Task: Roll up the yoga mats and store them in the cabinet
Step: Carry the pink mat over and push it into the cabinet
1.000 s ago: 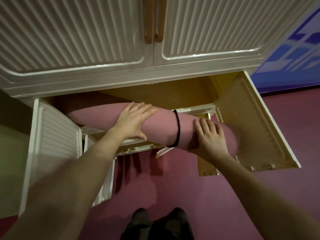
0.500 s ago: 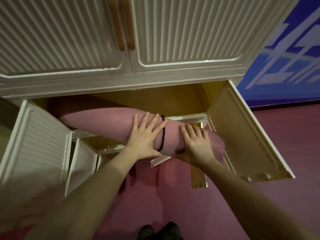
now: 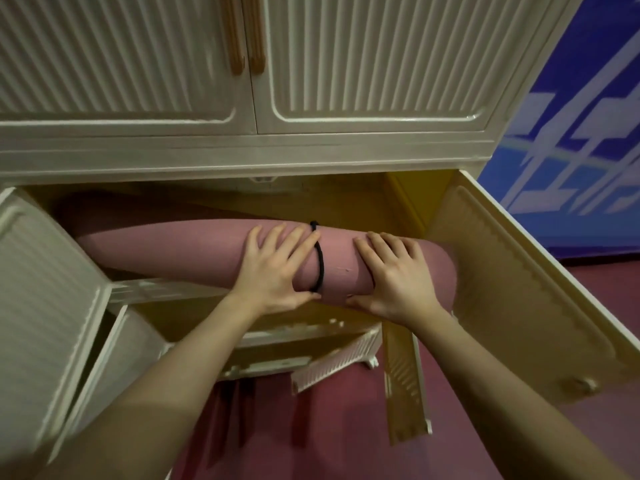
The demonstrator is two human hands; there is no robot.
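Both hands now sit close together by the black band [image 3: 319, 261]; a second ago the left was further along the roll. One pink yoga mat [image 3: 194, 251], rolled tight, lies across the cabinet's [image 3: 242, 150] open lower compartment, its right end poking out past the front. Left hand [image 3: 277, 271] and right hand [image 3: 394, 275] each lie flat on it, fingers straight, thumbs under. Two lower doors [image 3: 512, 289] stand open, two upper shut. Maroon floor [image 3: 346, 445] below.
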